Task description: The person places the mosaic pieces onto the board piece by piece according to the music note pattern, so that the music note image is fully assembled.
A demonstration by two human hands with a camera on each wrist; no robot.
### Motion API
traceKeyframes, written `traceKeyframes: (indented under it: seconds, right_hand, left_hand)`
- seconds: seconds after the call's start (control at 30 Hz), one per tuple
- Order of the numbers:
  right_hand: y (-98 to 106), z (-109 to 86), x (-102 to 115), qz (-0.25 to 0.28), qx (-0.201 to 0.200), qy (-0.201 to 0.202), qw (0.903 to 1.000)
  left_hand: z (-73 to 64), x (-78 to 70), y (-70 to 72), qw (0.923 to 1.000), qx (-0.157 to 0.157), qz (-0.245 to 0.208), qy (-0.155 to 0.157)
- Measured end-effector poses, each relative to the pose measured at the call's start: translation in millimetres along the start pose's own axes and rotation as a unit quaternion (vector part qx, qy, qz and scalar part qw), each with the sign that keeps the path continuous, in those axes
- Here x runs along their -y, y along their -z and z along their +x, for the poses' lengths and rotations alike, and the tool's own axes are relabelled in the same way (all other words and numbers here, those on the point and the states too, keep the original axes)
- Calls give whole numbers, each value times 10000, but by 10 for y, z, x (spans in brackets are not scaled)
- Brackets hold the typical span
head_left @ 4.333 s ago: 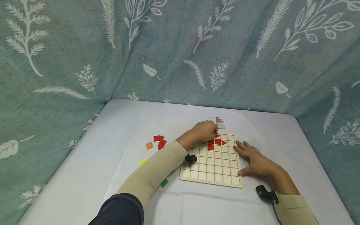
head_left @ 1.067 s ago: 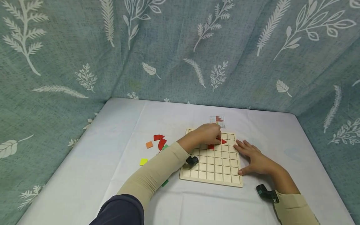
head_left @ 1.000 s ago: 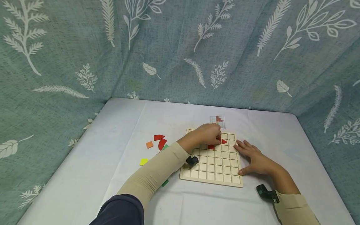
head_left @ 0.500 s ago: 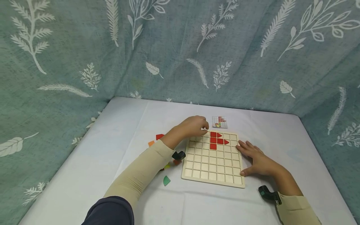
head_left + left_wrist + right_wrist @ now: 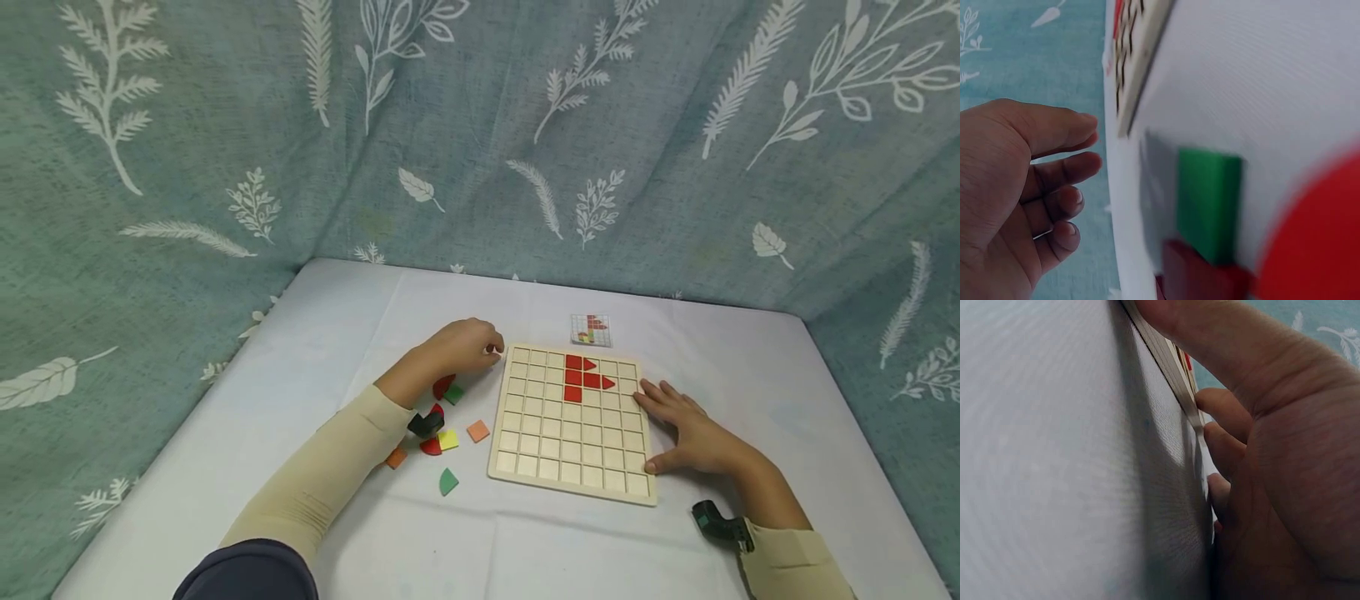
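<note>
My left hand [image 5: 461,346] hovers just off the far left corner of a pale wooden grid board [image 5: 561,488]. Its fingers are loosely curled with a gap to the thumb, and the left wrist view shows nothing between them. Below it lie a green square tile [image 5: 453,395] and a red curved tile [image 5: 443,386]. Red square tiles [image 5: 573,393] and red pointed tiles [image 5: 608,383] sit in cells near the board's far edge. On the right, my right hand [image 5: 693,429] spreads its fingers, thumb and fingertips touching the board's right edge.
A small printed pattern card [image 5: 591,330] lies beyond the board. Left of the board are a yellow square [image 5: 447,439], orange squares [image 5: 478,431], a green quarter-round tile [image 5: 447,482] and a red one [image 5: 431,447]. A patterned curtain [image 5: 480,167] hangs behind the white tablecloth [image 5: 570,550].
My left hand has moved left, away from the red tiles it was over on the board, uncovering them. The right hand stays at the board's edge. The head view has shifted slightly.
</note>
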State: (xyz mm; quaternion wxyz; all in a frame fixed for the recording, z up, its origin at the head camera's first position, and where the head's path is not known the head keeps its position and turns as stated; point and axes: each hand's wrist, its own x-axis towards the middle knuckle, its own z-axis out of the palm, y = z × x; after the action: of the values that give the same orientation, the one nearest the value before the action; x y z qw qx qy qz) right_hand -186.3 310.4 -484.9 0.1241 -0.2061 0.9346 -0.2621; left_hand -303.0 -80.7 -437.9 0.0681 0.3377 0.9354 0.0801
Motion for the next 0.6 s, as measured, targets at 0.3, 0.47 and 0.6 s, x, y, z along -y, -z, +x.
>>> traceKeyframes:
  seconds: [0.3, 0.47, 0.6]
  right_hand:
    - [12, -11, 32, 22, 11, 37, 10000]
    - [-3, 0, 19, 30, 27, 54, 10000]
    - [0, -7, 14, -24, 21, 38, 10000]
  left_hand:
    - [-252, 174, -50, 9987, 44, -49, 497]
    - [-411, 249, -35, 9965, 71, -204, 813]
    - [-527, 321, 12, 9970, 69, -266, 717]
